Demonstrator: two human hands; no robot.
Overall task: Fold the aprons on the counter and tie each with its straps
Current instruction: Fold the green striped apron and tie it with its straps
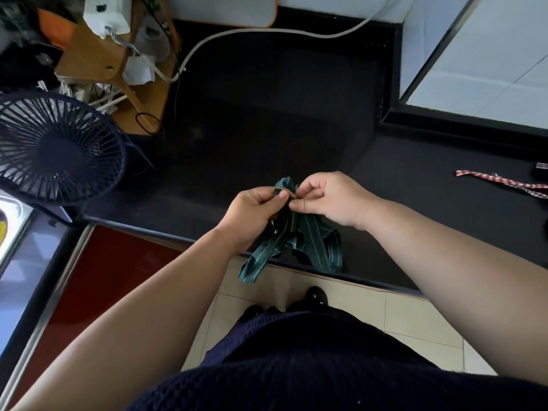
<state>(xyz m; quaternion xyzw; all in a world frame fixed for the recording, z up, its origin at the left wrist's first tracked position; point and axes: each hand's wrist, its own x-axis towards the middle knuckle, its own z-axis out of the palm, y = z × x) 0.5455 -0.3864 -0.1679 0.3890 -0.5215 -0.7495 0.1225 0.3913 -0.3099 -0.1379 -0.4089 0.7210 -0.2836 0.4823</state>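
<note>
A dark green apron with thin white stripes [314, 247] lies bunched at the front edge of the black counter [267, 129], and one end hangs over the edge. My left hand [255, 215] and my right hand [329, 200] meet above it, each pinching a green strap between thumb and fingers. A loop of strap [286, 183] sticks up just behind the fingertips. The apron's body is partly hidden under both hands.
A red-and-white checked strap [504, 183] lies on the counter at far right. A dark blue fan [56, 149] stands at left, beside a wooden stand with cables [112, 57]. A white cable [267, 32] crosses the back. Below the counter are floor tiles [415, 315].
</note>
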